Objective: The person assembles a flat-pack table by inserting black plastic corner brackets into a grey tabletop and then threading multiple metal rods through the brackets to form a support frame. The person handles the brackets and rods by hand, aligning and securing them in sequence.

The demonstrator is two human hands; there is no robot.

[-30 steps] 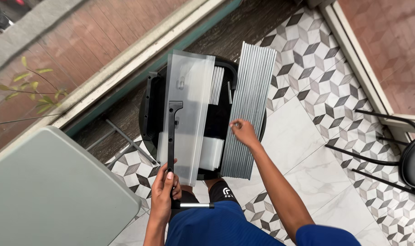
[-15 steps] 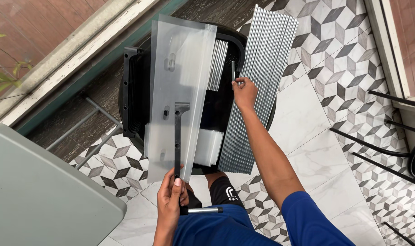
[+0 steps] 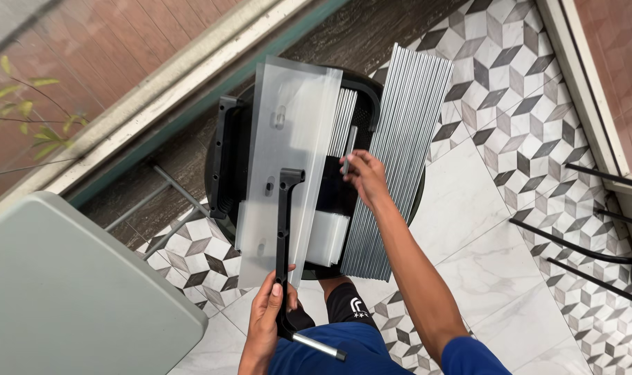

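The left hand (image 3: 266, 326) is wrapped around the lower end of a long black plastic bracket (image 3: 283, 243), fingers closed about it and thumb laid along its face, so the piece stands up out of the grip and points away from the body; a short silver rod (image 3: 318, 345) sticks out sideways from its bottom end, just under the hand. This hold seems meant to keep the bracket steady and out of the way while the other hand works. The right hand (image 3: 366, 178) reaches forward over a round black stool (image 3: 227, 167) that serves as a small bench, and its fingertips pinch a thin silver rod (image 3: 348, 149) at the edge of a bundle of like rods. On the stool lie a frosted translucent panel (image 3: 288, 139), slanting beneath the bracket, a broad sheet of grey ribbed rods (image 3: 399, 160) overhanging the far and near rim, and a small clear bag (image 3: 327, 236). The stool stands on a patterned tile floor (image 3: 531, 139) beside a grey folding table (image 3: 73, 298), the parts gathered within arm's reach of the knees in blue shorts (image 3: 343, 354).
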